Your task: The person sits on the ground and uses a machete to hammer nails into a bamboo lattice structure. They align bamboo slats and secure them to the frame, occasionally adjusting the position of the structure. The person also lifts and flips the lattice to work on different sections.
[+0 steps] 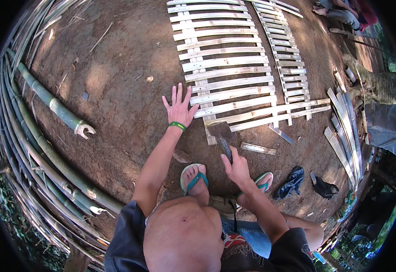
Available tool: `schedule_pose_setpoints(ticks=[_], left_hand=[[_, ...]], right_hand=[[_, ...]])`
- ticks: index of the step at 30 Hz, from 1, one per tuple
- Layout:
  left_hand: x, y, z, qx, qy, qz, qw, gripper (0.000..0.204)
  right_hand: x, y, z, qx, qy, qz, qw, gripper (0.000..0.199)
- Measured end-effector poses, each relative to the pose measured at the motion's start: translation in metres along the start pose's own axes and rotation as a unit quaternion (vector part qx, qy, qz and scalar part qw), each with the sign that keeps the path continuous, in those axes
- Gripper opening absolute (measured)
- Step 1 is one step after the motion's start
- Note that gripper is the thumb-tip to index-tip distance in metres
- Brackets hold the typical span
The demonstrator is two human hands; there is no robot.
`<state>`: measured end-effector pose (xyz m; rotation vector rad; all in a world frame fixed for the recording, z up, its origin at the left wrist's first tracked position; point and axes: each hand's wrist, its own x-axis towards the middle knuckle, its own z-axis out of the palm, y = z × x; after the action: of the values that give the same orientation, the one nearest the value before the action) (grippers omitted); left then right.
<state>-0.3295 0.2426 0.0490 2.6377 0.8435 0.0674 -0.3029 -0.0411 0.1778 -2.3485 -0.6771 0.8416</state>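
Note:
My left hand (pixel 180 109) is open with its fingers spread, beside the left edge of a large bamboo slat panel (pixel 227 61). Its thumb reaches the end of one slat; whether the palm rests on the panel or the ground I cannot tell. My right hand (pixel 237 167) is closed round the dark handle of a broad-bladed cleaver (pixel 220 131). The blade lies over the panel's near left corner, by the ends of the lowest slats. The panel is made of pale split-bamboo crosspieces fixed over long lengthwise strips.
A narrower slat panel (pixel 286 59) lies to the right. Thick green bamboo poles (pixel 55 106) curve along the left. Split strips (pixel 345 131) are piled at right, near a tree trunk (pixel 379 84). A short offcut (pixel 258 148) and dark bags (pixel 289 182) lie near my feet. Another person (pixel 347 12) sits far right.

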Motion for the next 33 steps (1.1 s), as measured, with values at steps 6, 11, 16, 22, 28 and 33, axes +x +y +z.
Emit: schedule_pose_setpoints(ticks=[6,11,16,22,28,33], left_hand=[[-0.002,0.004,0.010,0.004,-0.014,0.004,1.000,0.076],[-0.004,-0.004,0.006,0.012,-0.008,-0.004,1.000,0.076],[0.000,0.003,0.009,-0.001,-0.008,0.006,1.000,0.077],[-0.004,-0.003,0.010,0.009,-0.003,-0.003,1.000,0.076],[-0.002,-0.001,0.005,-0.007,-0.006,0.002,1.000,0.076],[-0.003,-0.001,0.007,-0.001,-0.014,-0.005,1.000,0.075]], right_hand=[[-0.014,0.023,0.010,-0.064,0.002,0.018,0.998,0.041],[-0.006,-0.006,0.000,-0.009,0.059,-0.016,0.998,0.041],[-0.027,0.036,0.028,-0.109,-0.001,-0.006,0.994,0.042],[-0.021,0.015,0.028,-0.030,0.031,-0.014,0.999,0.041],[-0.026,0.044,0.032,-0.156,-0.060,0.030,0.985,0.038],[-0.049,0.063,0.028,-0.049,0.035,0.016,0.998,0.037]])
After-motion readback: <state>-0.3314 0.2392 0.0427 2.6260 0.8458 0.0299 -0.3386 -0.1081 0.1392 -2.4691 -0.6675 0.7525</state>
